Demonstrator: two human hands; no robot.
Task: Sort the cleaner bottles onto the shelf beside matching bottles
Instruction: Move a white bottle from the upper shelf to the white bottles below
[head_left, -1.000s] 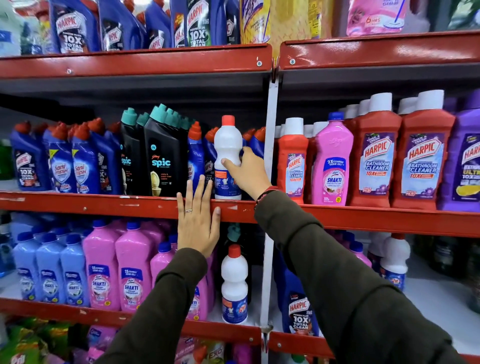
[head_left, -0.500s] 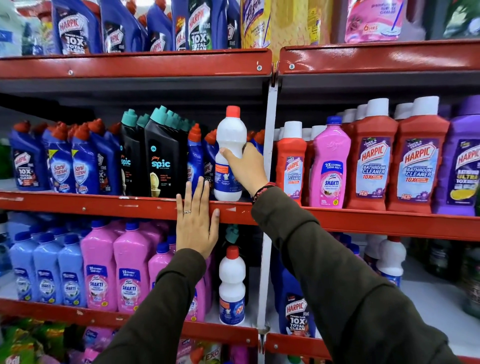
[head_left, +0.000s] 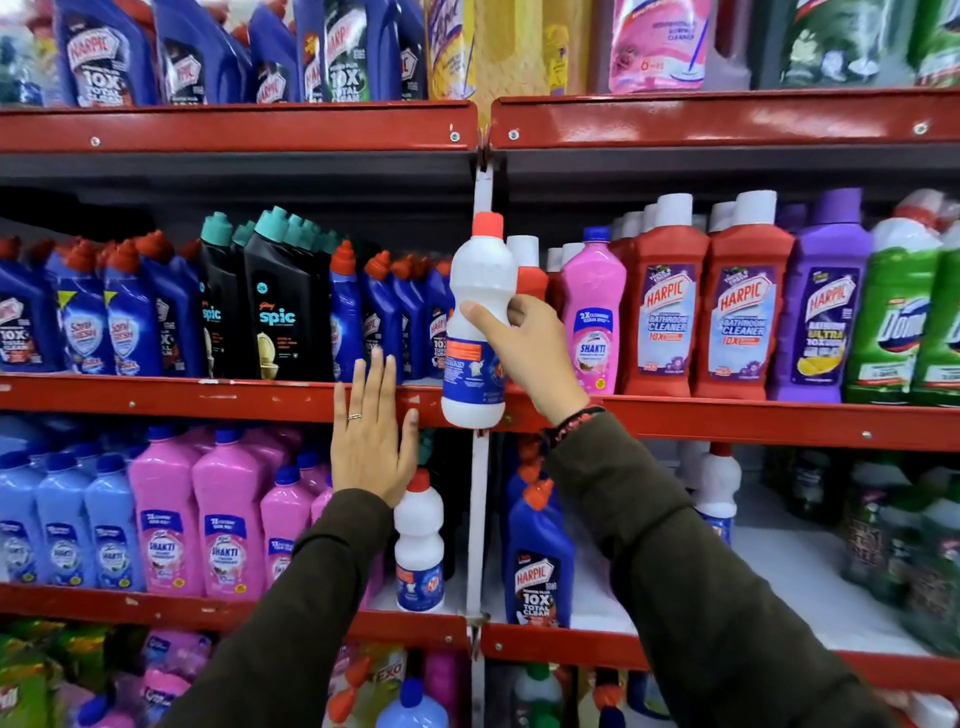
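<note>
My right hand (head_left: 524, 353) grips a white bottle with a red cap and blue label (head_left: 477, 291), held in the air in front of the white upright post, its base level with the middle shelf's red edge (head_left: 208, 397). My left hand (head_left: 370, 436) lies flat and open against that edge, fingers spread, a ring on one finger. On the shelf below stand matching white bottles: one (head_left: 418, 540) just under my left hand, another (head_left: 719, 488) further right behind my right sleeve.
Blue bottles (head_left: 384, 312) and black Spic bottles (head_left: 283, 306) fill the middle shelf left of the post; a pink Shakti bottle (head_left: 592, 312), red Harpic bottles (head_left: 665, 301), purple and green ones stand right. Pink and light blue bottles (head_left: 166, 519) crowd the lower left shelf.
My right hand has lifted the white bottle off the middle shelf and drawn it out and to the right, in front of the post. My left hand stays on the shelf edge.
</note>
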